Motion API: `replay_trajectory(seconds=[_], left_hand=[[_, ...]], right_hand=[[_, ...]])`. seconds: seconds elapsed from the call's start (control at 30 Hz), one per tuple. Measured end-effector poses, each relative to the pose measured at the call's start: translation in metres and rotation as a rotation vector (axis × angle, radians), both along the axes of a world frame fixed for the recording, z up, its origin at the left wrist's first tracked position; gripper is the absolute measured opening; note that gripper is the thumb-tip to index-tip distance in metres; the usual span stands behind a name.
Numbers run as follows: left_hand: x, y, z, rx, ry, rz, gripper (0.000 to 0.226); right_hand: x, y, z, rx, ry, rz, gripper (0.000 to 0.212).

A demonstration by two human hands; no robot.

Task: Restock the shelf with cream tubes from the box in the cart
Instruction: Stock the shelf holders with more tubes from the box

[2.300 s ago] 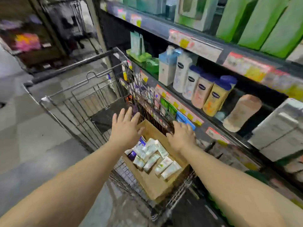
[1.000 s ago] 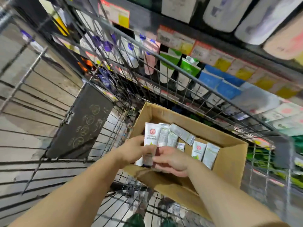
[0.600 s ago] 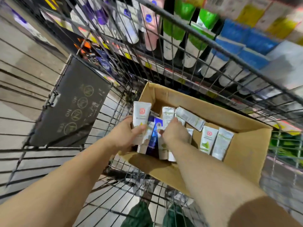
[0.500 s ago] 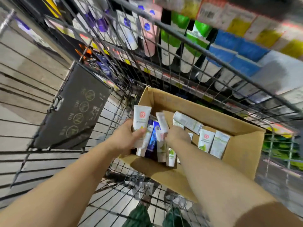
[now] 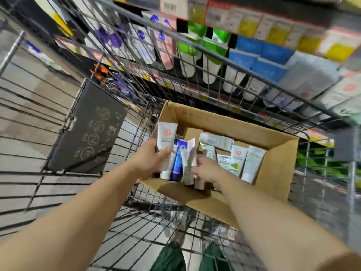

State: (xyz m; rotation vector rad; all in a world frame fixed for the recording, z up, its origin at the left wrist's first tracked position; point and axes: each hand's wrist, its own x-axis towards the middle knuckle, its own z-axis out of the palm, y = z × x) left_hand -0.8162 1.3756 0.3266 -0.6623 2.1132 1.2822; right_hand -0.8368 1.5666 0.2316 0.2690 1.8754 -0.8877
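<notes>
An open cardboard box (image 5: 273,173) sits in the wire cart (image 5: 136,212), with several cream tubes in it. My left hand (image 5: 148,159) grips a white tube with a red round logo (image 5: 166,139), together with a blue tube (image 5: 178,159) held upright at the box's near left corner. My right hand (image 5: 207,170) is closed on a pair of grey-white tubes (image 5: 189,163) right beside them. More white and green tubes (image 5: 236,159) lie and lean in the box to the right. The shelf (image 5: 214,55) with rows of tubes stands behind the cart's far wall.
A dark plastic child-seat flap (image 5: 89,130) hangs on the cart's left side. Price labels (image 5: 273,30) run along the shelf edge above. Green shoes (image 5: 170,259) show through the cart floor. Grey floor tiles lie to the left.
Both hands went from hovering over the box to gripping tubes. Over the last half second my right hand drew its tubes slightly nearer; my left hand kept its tubes upright.
</notes>
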Motion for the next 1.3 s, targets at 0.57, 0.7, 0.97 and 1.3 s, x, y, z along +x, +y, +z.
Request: replay_trajectory(seconds=[0.57,0.7,0.97,1.3], left_hand=[[-0.078,0.239,0.315,0.400,0.343,-0.608,0.024],[-0.064,0.350,0.371,0.455,0.420,-0.798,0.033],[0.029,0.624,0.420,0.700,0.449,-0.958,0.030],[0.071,0.841,0.460,0.688,0.633,-1.048,0.019]], right_hand=[[0.008,0.236,0.373,-0.510,0.409,-0.640,0.043],[0.042,0.345,0.438,-0.523,0.639,-0.763,0.041],[0.162,0.600,0.505,-0.272,0.936,-0.928,0.030],[0.237,0.815,0.545,0.059,1.157,-0.991,0.022]])
